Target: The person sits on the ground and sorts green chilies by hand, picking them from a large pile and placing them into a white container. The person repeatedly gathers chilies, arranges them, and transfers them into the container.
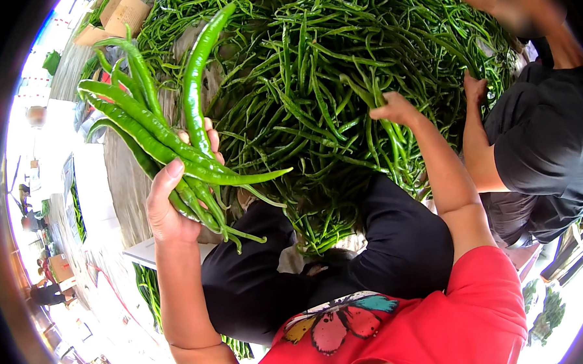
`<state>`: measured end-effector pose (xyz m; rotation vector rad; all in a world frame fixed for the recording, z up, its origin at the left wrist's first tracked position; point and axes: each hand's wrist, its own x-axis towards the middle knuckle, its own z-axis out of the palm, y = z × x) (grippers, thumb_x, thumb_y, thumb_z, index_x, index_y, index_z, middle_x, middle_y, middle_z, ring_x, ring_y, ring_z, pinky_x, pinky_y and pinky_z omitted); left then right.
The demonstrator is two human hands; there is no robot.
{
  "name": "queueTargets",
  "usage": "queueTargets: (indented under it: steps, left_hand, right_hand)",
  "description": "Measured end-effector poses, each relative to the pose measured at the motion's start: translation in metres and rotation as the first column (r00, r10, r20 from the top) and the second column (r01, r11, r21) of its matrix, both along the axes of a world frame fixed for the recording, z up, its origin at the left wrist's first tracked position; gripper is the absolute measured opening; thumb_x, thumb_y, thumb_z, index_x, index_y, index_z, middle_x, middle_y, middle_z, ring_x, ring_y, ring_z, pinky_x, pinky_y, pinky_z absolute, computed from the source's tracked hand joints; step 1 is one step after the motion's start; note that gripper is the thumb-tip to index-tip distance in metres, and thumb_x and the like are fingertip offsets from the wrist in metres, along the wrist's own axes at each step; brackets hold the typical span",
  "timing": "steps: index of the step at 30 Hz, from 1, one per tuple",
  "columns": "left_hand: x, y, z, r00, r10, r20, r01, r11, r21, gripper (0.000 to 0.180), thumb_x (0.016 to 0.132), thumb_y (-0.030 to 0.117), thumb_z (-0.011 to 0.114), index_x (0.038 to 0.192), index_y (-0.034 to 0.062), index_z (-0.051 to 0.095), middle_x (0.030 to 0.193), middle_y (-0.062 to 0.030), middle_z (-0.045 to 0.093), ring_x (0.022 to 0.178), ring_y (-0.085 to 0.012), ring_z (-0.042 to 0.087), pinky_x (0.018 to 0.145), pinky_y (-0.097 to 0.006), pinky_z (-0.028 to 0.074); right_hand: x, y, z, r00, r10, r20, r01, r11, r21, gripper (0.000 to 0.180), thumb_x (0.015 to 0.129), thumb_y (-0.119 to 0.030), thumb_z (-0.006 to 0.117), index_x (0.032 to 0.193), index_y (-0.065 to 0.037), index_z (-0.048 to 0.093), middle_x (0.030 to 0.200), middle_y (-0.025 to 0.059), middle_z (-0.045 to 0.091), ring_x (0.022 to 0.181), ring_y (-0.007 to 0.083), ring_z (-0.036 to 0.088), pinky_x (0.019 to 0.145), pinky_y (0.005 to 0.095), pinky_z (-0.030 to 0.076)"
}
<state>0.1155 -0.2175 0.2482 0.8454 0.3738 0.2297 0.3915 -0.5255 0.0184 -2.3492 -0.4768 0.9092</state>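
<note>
A bunch of long green chili peppers (149, 129) is raised in my left hand (169, 203), its thumb pressed over them and its fingers wrapped behind. One pepper in the bunch stands upright, apart from the rest, which fan out to the upper left. Farther right, my right hand (397, 109) is closed on a few green chili peppers (365, 91) at the near side of a large heap of green chili peppers (287, 84). Some of its fingertips are hidden among the peppers.
At the right, a co-worker in a black shirt (543, 125) has one hand (475, 88) at the heap's edge. A cardboard box (125, 13) stands at the far left. More peppers (323, 229) lie between my knees. A white board-like edge (142, 252) shows beside my left forearm.
</note>
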Motion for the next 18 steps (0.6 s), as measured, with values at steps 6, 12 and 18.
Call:
queueTargets:
  steps: [6, 12, 18]
  left_hand:
    - [0.002, 0.003, -0.003, 1.0, 0.005, -0.023, -0.005, 1.0, 0.026, 0.039, 0.08, 0.014, 0.061, 0.116, 0.0021, 0.05, 0.131, -0.0223, 0.045, 0.121, -0.032, 0.047, 0.097, -0.043, 0.044]
    - [0.005, 0.007, -0.009, 0.998, -0.02, -0.053, 0.022, 0.999, 0.047, 0.04, 0.081, 0.015, 0.059, 0.117, 0.0006, 0.049, 0.133, -0.0228, 0.043, 0.122, -0.0322, 0.046, 0.097, -0.043, 0.044]
    - [0.011, 0.008, -0.01, 0.994, 0.014, -0.112, -0.003, 0.995, 0.098, 0.043, 0.08, 0.015, 0.06, 0.118, 0.0011, 0.047, 0.133, -0.0226, 0.043, 0.122, -0.0313, 0.047, 0.097, -0.04, 0.045]
  right_hand:
    - [-0.003, 0.086, -0.017, 0.954, 0.18, 0.239, -0.165, 0.983, -0.081, 0.04, 0.063, -0.035, 0.067, 0.081, 0.001, 0.064, 0.085, 0.0217, 0.065, 0.081, 0.0375, 0.062, 0.074, 0.0427, 0.049]
    - [0.022, 0.125, -0.042, 0.975, 0.218, 0.045, -0.198, 0.941, -0.276, 0.045, 0.063, -0.031, 0.068, 0.091, 0.003, 0.066, 0.096, 0.0213, 0.064, 0.089, 0.0353, 0.062, 0.078, 0.0393, 0.049]
    - [0.037, 0.113, -0.038, 0.941, -0.164, -0.295, 0.153, 0.986, -0.06, 0.068, 0.06, -0.025, 0.074, 0.119, 0.002, 0.057, 0.126, 0.018, 0.054, 0.128, 0.0282, 0.038, 0.106, 0.0385, 0.027]
